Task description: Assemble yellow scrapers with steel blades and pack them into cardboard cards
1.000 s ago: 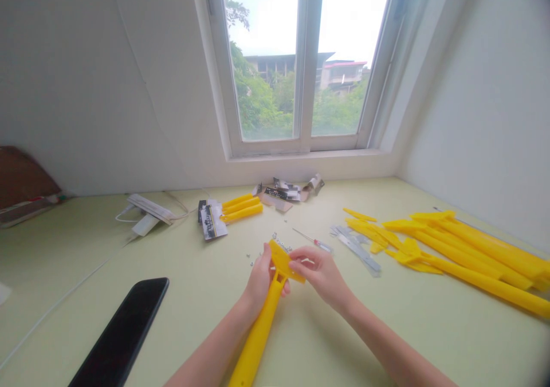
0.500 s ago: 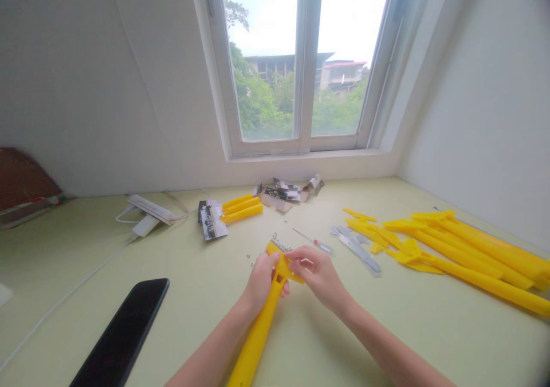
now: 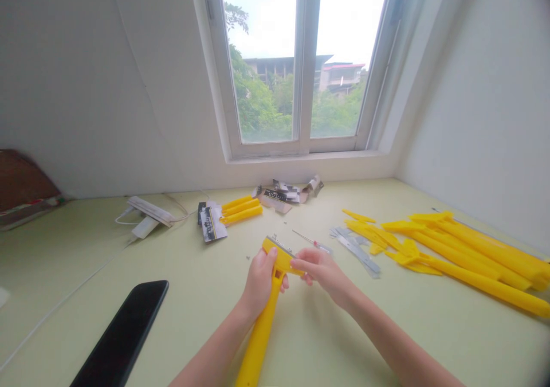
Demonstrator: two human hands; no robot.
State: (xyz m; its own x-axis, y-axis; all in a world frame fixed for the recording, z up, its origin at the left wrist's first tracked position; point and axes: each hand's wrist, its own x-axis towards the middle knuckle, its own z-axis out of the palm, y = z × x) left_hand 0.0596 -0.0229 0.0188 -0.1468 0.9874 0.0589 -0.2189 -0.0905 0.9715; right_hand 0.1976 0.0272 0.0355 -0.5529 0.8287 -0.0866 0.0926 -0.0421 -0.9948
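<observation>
The left hand clamps a long-handled yellow plastic scraper below its head, steadying it for the right hand, whose fingers meet the head's end, grip unclear.

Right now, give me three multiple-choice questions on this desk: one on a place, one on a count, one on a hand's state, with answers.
1. Where does the black phone lie relative to the left hand?
A. to its left
B. to its right
C. on the window sill

2. How many yellow handles lie beside the printed cards?
A. two
B. three
C. five

3. What does the left hand grip?
A. the phone
B. nothing
C. a yellow plastic scraper handle

1 A: the phone lies left of the hand.
2 B: three lie side by side.
3 C: the hand closes around it.
</observation>
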